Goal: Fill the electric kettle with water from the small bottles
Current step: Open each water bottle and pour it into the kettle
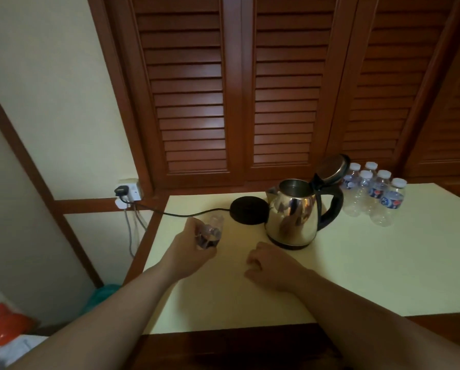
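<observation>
A steel electric kettle (pixel 293 212) with a black handle stands on the pale table (pixel 357 263), its lid (pixel 331 168) flipped up and open. It sits off its round black base (pixel 247 209), which lies just to its left. My left hand (pixel 194 249) grips a small clear bottle (pixel 210 232) with no cap showing, held left of the base. My right hand (pixel 269 263) rests on the table in front of the kettle, fingers loosely curled, holding nothing. Several capped small bottles (pixel 373 196) stand grouped right of the kettle.
A black cord (pixel 180 213) runs from the base to a wall socket (pixel 128 192) at the left. Brown louvered doors (pixel 277 89) rise directly behind the table. An orange-and-white item (pixel 4 329) and a teal bag (pixel 100 297) lie low at the left.
</observation>
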Available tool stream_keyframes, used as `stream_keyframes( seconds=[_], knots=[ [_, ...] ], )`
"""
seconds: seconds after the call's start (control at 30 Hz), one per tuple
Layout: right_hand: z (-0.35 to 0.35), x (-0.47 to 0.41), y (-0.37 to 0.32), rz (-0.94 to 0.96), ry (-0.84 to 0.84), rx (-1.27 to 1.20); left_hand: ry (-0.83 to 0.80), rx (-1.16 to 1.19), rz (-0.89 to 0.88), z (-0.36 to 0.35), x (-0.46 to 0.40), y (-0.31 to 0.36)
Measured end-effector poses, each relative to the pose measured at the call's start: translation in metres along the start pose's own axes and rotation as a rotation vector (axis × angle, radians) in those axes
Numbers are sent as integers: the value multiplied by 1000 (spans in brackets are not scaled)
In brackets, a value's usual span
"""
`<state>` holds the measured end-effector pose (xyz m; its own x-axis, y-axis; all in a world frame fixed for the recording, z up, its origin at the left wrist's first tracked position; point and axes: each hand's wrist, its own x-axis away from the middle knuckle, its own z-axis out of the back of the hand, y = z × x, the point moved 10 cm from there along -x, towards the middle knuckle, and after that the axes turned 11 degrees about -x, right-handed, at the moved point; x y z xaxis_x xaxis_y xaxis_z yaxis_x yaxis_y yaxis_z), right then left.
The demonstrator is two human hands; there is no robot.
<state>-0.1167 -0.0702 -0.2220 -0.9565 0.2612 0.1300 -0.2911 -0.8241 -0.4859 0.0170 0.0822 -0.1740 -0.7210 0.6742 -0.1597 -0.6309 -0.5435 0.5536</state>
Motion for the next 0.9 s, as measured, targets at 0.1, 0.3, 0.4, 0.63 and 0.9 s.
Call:
stream_keyframes(
  seconds=[0.1, 0.3, 0.4, 0.63, 0.9],
  knots=[
    [3, -4, -4, 17, 60, -63, -47, -30, -89, 3, 0, -2],
    [56, 0, -25, 47, 446, -489, -108, -83, -192, 3, -5, -5],
    [66, 4, -36, 87, 462, -642, -143, -110, -239, 1, -7, -1],
    [69, 18, -36, 58, 403, -644, -219, -72, -318, -6, -7, 9],
    [74, 33, -22, 60, 365, -635, -243, -50, -379, -13, -9, 32]
  ],
)
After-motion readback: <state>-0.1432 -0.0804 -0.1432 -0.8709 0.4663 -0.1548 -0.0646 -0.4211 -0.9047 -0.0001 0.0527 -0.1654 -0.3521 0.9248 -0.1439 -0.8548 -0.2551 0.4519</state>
